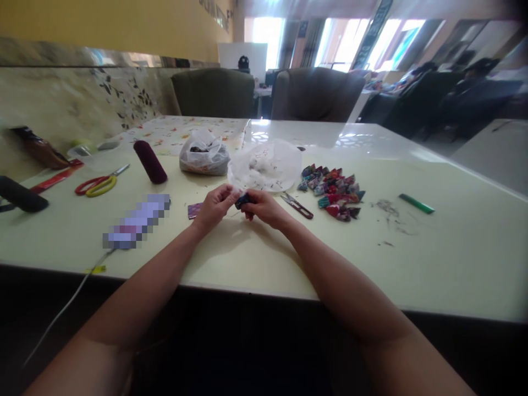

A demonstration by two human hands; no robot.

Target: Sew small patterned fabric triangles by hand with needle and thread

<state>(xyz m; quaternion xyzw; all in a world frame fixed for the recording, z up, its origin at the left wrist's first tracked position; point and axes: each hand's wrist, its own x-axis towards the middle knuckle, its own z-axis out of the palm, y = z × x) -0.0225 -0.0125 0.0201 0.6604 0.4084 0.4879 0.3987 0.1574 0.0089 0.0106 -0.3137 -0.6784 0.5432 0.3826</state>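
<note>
My right hand [264, 206] is closed around a small dark blue fabric piece [242, 199], over the middle of the table. Beside it, my left hand [216, 206] pinches a tuft of white stuffing [236, 192] against the end of that fabric. A thin thread shows below the fingers. Just behind both hands, a white plastic bag [264, 165] lies spread with fluffy stuffing on it. Close to my left hand is a flat purple patterned cloth piece [193, 210]. Thread snips [297, 205] rest to the right, next to several small patterned fabric pieces [336, 192] in rows.
A filled plastic bag [204, 154] and a maroon thread cone [150, 161] stand behind. Scissors [97, 185], a blurred-out phone-like item [138, 223] with a cable, and a black cylinder [22, 193] lie left. Thread scraps [390, 212] and a green stick-like item [416, 203] lie right.
</note>
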